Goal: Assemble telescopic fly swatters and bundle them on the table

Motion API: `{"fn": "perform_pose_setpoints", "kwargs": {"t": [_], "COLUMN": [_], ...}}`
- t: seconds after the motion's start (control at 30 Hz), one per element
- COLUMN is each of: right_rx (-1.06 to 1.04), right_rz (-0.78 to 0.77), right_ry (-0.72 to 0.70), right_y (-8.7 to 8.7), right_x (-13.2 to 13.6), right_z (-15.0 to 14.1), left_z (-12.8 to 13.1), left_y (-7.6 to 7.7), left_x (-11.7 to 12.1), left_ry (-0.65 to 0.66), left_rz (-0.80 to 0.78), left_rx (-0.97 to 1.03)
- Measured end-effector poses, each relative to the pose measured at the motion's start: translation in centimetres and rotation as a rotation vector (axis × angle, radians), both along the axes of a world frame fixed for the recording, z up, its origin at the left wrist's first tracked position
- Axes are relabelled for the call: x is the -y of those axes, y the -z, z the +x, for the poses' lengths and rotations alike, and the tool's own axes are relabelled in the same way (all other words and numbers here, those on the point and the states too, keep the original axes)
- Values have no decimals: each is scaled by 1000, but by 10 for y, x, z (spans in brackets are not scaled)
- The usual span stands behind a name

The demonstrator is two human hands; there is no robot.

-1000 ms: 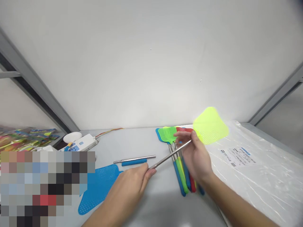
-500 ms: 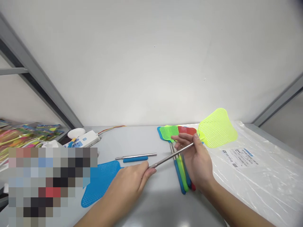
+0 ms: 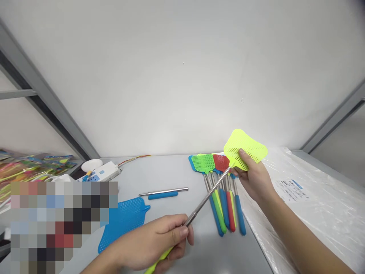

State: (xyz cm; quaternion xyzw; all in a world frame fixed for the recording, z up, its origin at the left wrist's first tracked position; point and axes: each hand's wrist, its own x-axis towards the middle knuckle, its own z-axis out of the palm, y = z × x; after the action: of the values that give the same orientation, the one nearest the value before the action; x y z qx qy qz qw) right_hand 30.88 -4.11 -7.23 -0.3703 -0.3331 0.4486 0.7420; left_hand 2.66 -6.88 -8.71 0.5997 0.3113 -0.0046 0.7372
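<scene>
Big picture first: a grey desk (image 3: 173, 171) runs across the view beneath a white wall (image 3: 182, 76), with grey metal frame bars (image 3: 48, 102) slanting in at the left. A clear plastic sheet (image 3: 310, 224) covers the desk's right side, a printed label (image 3: 293, 186) lying on it.

And the action is right in the middle: a yellow-green fly swatter (image 3: 209, 198) is up off the desk, tilted across the view between both hands, its mesh head (image 3: 245, 150) high at the right and its yellow grip (image 3: 159, 260) low at the bottom. The left hand (image 3: 159, 239) is closed firmly around the steel shaft just above that grip. The right hand (image 3: 253, 179) pinches the swatter at the base of the head, thumb pressed on the mesh.

Just beside the right hand, a row of swatters (image 3: 224, 205) lies on the desk, green, red and blue among them, heads bunched and handles fanning toward the person. Near the left hand, a blue swatter head (image 3: 122, 220) lies flat, and beyond it a loose steel shaft (image 3: 162, 189) sits alongside a blue grip (image 3: 162, 195). Further left, a white power strip (image 3: 99, 172) trails a thin wire (image 3: 134, 159), next to a white oval object (image 3: 91, 165). Colourful packaged goods (image 3: 28, 167) sit past the desk's edge.
</scene>
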Motion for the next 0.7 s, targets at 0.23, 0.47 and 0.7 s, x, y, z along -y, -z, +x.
{"fn": "perform_pose_setpoints", "kwargs": {"t": [0.23,0.47,0.7], "right_rx": [9,-18,-16], "right_rz": [86,58,53], "right_ry": [246,323,325], "right_y": [-6,3,8], "right_x": [0,-3,-1], "right_z": [16,7,-2], "left_z": [-5,-7,-13], "left_y": [9,14,11], "left_x": [-13,-17,-18], "left_ry": [-127,-316,-343], "left_rz": [-128,-73,-38], "left_rx": [69,76,49]}}
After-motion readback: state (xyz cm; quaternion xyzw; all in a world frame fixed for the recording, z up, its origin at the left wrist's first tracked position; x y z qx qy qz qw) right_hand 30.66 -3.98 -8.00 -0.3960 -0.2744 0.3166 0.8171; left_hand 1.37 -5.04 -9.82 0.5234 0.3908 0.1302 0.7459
